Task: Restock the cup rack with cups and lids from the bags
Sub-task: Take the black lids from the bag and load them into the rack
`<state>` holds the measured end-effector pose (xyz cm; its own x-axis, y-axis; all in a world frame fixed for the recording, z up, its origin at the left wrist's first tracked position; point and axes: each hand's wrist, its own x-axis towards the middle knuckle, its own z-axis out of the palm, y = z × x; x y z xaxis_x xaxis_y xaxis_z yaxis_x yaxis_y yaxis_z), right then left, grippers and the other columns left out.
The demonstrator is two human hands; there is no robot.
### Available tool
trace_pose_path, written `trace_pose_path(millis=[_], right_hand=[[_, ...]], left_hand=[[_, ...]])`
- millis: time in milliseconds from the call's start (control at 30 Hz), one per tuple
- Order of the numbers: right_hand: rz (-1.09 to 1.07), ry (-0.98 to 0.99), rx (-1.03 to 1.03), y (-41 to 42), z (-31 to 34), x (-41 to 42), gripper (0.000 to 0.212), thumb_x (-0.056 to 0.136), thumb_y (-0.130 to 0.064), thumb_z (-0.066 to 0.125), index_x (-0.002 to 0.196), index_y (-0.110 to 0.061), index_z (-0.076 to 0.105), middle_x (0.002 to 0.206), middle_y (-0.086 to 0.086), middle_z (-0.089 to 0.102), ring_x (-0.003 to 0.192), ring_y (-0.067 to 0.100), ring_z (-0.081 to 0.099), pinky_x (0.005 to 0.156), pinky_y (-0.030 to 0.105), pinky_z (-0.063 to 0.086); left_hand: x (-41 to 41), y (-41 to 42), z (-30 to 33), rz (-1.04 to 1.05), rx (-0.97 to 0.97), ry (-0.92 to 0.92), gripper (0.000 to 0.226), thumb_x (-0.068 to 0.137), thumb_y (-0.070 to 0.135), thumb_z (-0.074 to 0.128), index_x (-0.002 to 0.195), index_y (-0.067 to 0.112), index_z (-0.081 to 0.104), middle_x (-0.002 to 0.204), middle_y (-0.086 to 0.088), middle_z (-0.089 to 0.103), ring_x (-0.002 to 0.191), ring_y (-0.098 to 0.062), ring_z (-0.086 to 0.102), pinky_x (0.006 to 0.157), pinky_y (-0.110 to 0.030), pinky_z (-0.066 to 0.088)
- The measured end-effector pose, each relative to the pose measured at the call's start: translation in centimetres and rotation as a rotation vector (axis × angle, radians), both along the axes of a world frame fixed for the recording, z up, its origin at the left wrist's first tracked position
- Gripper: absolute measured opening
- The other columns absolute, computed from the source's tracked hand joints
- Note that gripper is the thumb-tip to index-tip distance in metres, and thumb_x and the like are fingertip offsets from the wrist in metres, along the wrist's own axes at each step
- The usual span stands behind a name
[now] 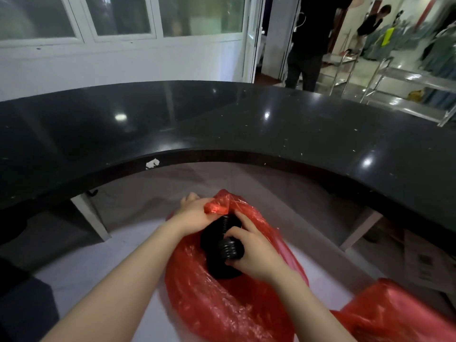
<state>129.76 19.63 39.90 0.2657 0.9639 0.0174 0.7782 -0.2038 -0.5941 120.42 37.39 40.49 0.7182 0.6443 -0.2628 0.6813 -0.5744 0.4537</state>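
Head view puts me over a red plastic bag (222,304) lying on a pale lower surface beneath the curved black counter (246,124). My left hand (195,213) pinches the bag's bunched red rim and holds the mouth up and open. My right hand (251,250) is inside that opening, fingers curled round a short stack of black lids (230,250), ribbed at the edges where they nest together. More black lids (217,233) sit deeper in the bag, touching the stack I hold.

I judge this to be the unpacking step: lids are being drawn out of the bag, and nothing has reached the rack yet as far as I can see. No cup rack shows anywhere in view, so I cannot say where the stack must go.

For the next move I would keep the left hand's pinch firm so the thin plastic does not fold back over the mouth, then lift the stack straight out, squeezing evenly so the nested lids do not fan apart or slip.

The lids look glossy, dark and light in weight. A second red bag (394,314) lies just beside the first at lower right; its contents are hidden.
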Motion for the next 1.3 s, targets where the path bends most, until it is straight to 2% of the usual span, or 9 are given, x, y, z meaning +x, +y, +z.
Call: trace_pose_path(millis=[100, 233, 333, 433, 533, 700, 900, 1100, 1300], right_hand=[[-0.016, 0.031, 0.021, 0.4, -0.7, 0.2, 0.041, 0.07, -0.016, 0.072, 0.104, -0.027, 0.051, 0.157, 0.0, 0.02, 0.143, 0.012, 0.024, 0.096, 0.001, 0.021], [-0.121, 0.09, 0.047, 0.6, -1.6, 0.7, 0.056, 0.067, -0.016, 0.077, 0.107, -0.028, 0.039, 0.142, -0.01, 0.036, 0.127, 0.013, 0.042, 0.097, 0.017, 0.035], [-0.146, 0.048, 0.061, 0.7, -2.5, 1.0, 0.075, 0.063, -0.018, 0.081, 0.126, -0.022, 0.04, 0.139, -0.008, 0.027, 0.128, 0.009, 0.035, 0.099, 0.001, 0.017], [-0.204, 0.025, 0.064, 0.5, -3.0, 0.7, 0.082, 0.061, -0.023, 0.082, 0.131, -0.022, 0.04, 0.121, -0.009, 0.023, 0.117, 0.016, 0.043, 0.097, 0.009, 0.029], [-0.135, 0.033, 0.028, 0.2, -3.2, 0.3, 0.099, 0.061, -0.032, 0.08, 0.144, -0.024, 0.027, 0.127, -0.009, 0.023, 0.123, 0.015, 0.039, 0.099, 0.009, 0.027], [0.083, 0.069, -0.067, -0.8, -2.9, -0.8, 0.119, 0.063, -0.033, 0.077, 0.15, -0.039, -0.004, 0.151, -0.015, 0.008, 0.14, 0.003, 0.016, 0.104, 0.0, 0.009], [0.182, 0.168, -0.051, -2.4, -3.0, -3.5, 0.115, 0.059, -0.027, 0.08, 0.142, -0.055, 0.006, 0.14, -0.021, 0.004, 0.135, 0.004, 0.021, 0.108, 0.011, 0.026], [0.225, 0.074, -0.008, -3.0, -2.5, -4.7, 0.119, 0.059, -0.029, 0.079, 0.143, -0.056, 0.0, 0.147, -0.018, -0.007, 0.14, 0.01, 0.013, 0.11, 0.024, 0.029], [0.317, -0.069, 0.0, -3.1, -2.4, -5.6, 0.117, 0.06, -0.032, 0.079, 0.147, -0.043, 0.001, 0.155, -0.013, -0.008, 0.145, 0.01, 0.003, 0.109, 0.019, 0.022]], left_hand=[[1.1, 0.8, -0.4, -0.007, 0.015, -0.12, 0.033, 0.086, 0.056, 0.053, 0.105, 0.03, 0.058, 0.141, -0.009, 0.043, 0.134, -0.031, 0.034, 0.106, -0.037, 0.032], [1.8, 1.7, -0.7, -0.005, -0.154, -0.191, 0.036, 0.083, 0.065, 0.05, 0.085, 0.029, 0.048, 0.094, 0.008, 0.063, 0.093, -0.017, 0.062, 0.066, -0.028, 0.04], [2.1, 1.4, -1.5, 0.035, -0.154, -0.239, 0.042, 0.076, 0.073, 0.045, 0.09, 0.033, 0.047, 0.095, 0.006, 0.065, 0.092, -0.018, 0.062, 0.079, -0.036, 0.047], [1.8, 0.5, -2.7, 0.07, -0.206, -0.302, 0.041, 0.07, 0.077, 0.037, 0.087, 0.047, 0.058, 0.101, 0.011, 0.069, 0.102, -0.016, 0.062, 0.093, -0.035, 0.046], [0.9, -0.3, -3.9, 0.253, -0.391, -0.395, 0.062, 0.077, 0.076, 0.041, 0.121, 0.037, 0.06, 0.126, 0.005, 0.062, 0.122, -0.018, 0.053, 0.108, -0.034, 0.035], [-0.8, -0.4, -5.1, 0.453, -0.29, -0.441, 0.052, 0.087, 0.06, 0.049, 0.105, 0.015, 0.069, 0.109, -0.006, 0.069, 0.106, -0.025, 0.061, 0.093, -0.03, 0.043], [-3.1, -0.7, -6.4, 0.667, -0.543, -0.55, 0.032, 0.092, 0.044, 0.055, 0.085, 0.015, 0.069, 0.076, 0.002, 0.069, 0.076, -0.018, 0.065, 0.066, -0.027, 0.046], [-4.1, -0.6, -6.4, 0.675, -0.718, -0.447, 0.04, 0.091, 0.039, 0.057, 0.105, 0.004, 0.067, 0.097, -0.016, 0.071, 0.091, -0.032, 0.068, 0.092, -0.042, 0.051], [-5.1, -1.4, -7.0, 0.892, -0.877, -0.547, 0.039, 0.093, 0.029, 0.058, 0.111, -0.005, 0.063, 0.098, -0.023, 0.067, 0.092, -0.036, 0.065, 0.091, -0.043, 0.051]])
